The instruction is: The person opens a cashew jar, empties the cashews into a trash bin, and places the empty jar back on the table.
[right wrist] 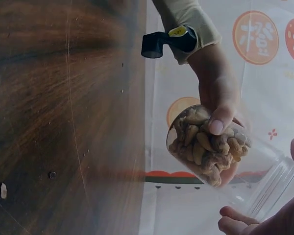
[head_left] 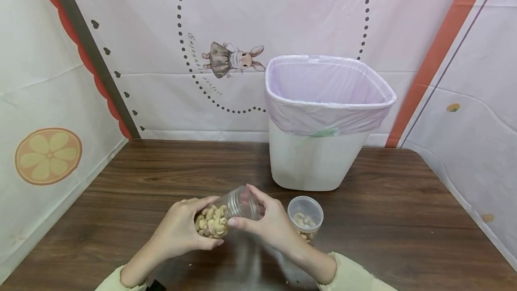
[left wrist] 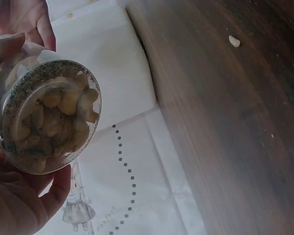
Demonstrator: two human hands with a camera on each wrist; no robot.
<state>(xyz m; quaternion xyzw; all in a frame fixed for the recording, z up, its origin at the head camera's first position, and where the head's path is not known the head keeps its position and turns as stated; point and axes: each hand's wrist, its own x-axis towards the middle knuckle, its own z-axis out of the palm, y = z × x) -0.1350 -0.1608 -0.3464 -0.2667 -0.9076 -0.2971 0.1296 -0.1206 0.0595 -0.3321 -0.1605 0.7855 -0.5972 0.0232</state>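
Held above the near middle of the table (head_left: pixel 404 201): a clear jar of cashews (head_left: pixel 226 214), lying nearly flat, long axis running left to right. Left hand (head_left: pixel 183 230) curled round the nut-filled base; right hand (head_left: pixel 268 223) pinching the mouth end, fingers clamped on its rim. Just right of that hand, a small open tub (head_left: pixel 305 213); farther back, a lined bin (head_left: pixel 323 120).
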